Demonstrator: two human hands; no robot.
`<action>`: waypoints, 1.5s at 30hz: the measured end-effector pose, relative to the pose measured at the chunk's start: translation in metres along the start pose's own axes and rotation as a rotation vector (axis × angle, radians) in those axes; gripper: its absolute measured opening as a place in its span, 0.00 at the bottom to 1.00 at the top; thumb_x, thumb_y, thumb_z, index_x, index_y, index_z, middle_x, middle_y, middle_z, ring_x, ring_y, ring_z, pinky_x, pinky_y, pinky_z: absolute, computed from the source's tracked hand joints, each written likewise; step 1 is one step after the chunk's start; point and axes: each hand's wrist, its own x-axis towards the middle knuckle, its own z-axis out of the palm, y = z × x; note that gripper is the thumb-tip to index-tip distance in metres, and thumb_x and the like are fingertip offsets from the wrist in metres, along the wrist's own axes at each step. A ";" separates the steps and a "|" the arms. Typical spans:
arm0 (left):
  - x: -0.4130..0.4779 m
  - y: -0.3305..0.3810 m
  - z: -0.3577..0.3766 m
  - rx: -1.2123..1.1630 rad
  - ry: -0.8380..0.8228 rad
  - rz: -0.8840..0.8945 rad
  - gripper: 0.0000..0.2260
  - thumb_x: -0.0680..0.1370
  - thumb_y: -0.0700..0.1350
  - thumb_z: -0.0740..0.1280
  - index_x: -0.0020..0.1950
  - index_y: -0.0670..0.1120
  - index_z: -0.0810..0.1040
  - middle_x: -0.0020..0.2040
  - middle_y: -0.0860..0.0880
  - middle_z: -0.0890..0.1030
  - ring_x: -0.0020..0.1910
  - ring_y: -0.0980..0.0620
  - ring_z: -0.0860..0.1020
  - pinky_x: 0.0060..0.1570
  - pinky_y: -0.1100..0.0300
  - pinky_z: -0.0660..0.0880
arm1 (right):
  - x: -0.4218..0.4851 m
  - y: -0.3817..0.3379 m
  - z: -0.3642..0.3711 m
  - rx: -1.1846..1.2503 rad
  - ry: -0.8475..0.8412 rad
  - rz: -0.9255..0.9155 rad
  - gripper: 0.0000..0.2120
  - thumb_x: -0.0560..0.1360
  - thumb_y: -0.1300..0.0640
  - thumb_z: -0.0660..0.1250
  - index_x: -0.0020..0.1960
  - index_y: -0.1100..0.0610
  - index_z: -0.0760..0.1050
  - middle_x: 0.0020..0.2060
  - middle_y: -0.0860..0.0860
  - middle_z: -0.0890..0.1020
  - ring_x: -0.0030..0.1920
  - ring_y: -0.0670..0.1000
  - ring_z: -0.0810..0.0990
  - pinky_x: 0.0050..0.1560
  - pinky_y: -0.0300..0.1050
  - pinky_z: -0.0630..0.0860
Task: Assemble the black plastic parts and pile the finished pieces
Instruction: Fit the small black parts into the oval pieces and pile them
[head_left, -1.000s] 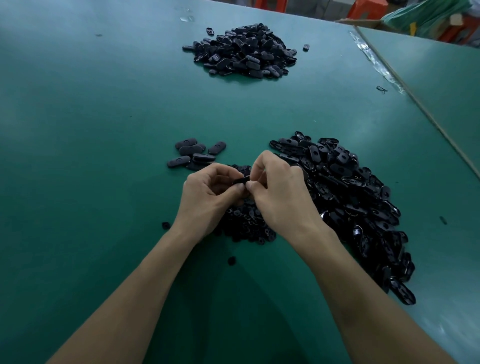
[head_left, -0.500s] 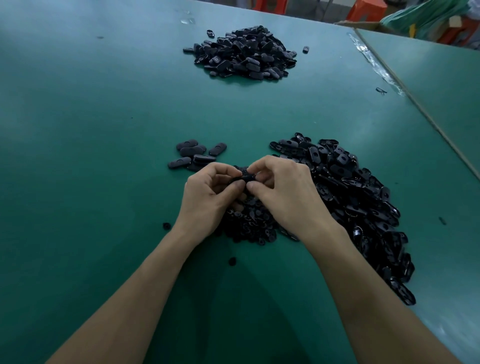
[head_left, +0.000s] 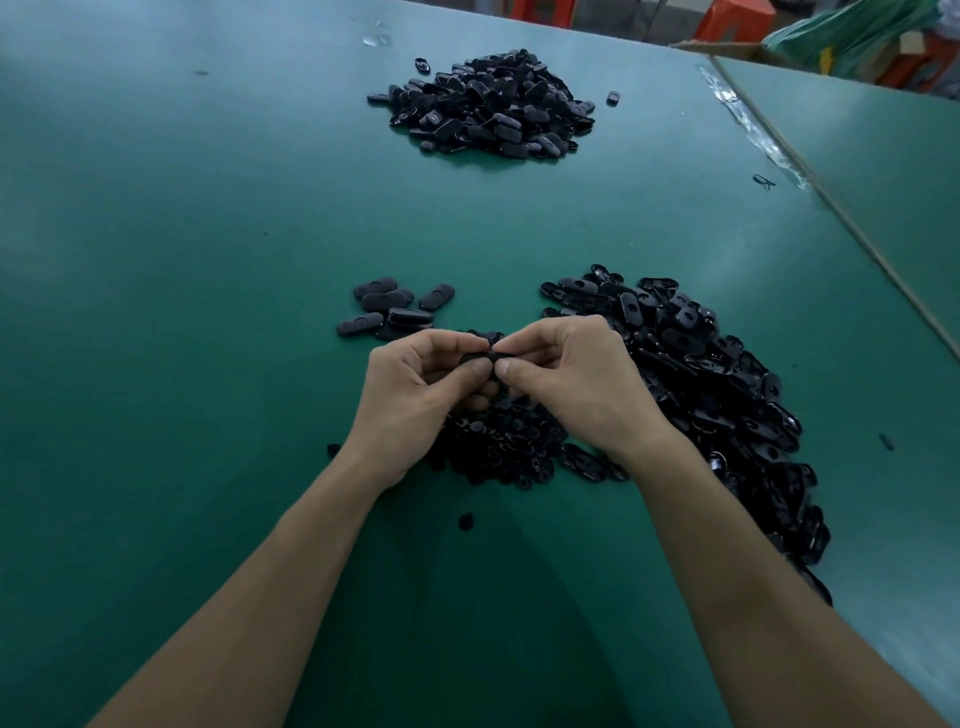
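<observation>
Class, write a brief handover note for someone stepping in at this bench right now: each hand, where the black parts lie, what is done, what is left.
Left hand, right hand: both pinch one black part between them, over the small-parts heap.
Large heap: right of the hands. Closed pieces: small group beyond the left hand; far pile across the table.
Done: seemingly those closed pieces. Left: finish this part, pile it, work through both heaps.

- Table (head_left: 208, 260): smooth green covering, matt with a faint sheen.
- Heap at the table's right side (head_left: 727, 395): black plastic, glossy glints.
- Heap at the table's far end (head_left: 483, 104): black plastic, duller.
</observation>
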 end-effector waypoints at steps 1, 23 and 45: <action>0.000 0.000 0.000 -0.010 -0.001 -0.004 0.08 0.76 0.32 0.71 0.48 0.46 0.82 0.39 0.47 0.86 0.37 0.53 0.85 0.38 0.65 0.79 | 0.000 -0.001 0.001 -0.011 0.010 -0.012 0.06 0.74 0.61 0.74 0.48 0.52 0.84 0.35 0.44 0.85 0.38 0.39 0.84 0.43 0.33 0.79; 0.003 -0.003 0.001 0.027 0.102 -0.013 0.07 0.72 0.33 0.76 0.45 0.43 0.83 0.37 0.43 0.86 0.35 0.49 0.85 0.35 0.64 0.79 | -0.003 0.000 0.004 0.026 0.054 0.005 0.05 0.73 0.60 0.75 0.46 0.51 0.84 0.36 0.46 0.86 0.39 0.40 0.84 0.44 0.37 0.80; 0.024 -0.007 -0.009 -0.228 0.259 -0.054 0.30 0.81 0.30 0.64 0.80 0.44 0.58 0.68 0.55 0.72 0.66 0.59 0.75 0.57 0.64 0.77 | 0.000 0.042 -0.022 -0.734 0.179 0.174 0.17 0.82 0.54 0.63 0.70 0.51 0.75 0.61 0.56 0.73 0.61 0.57 0.71 0.62 0.51 0.71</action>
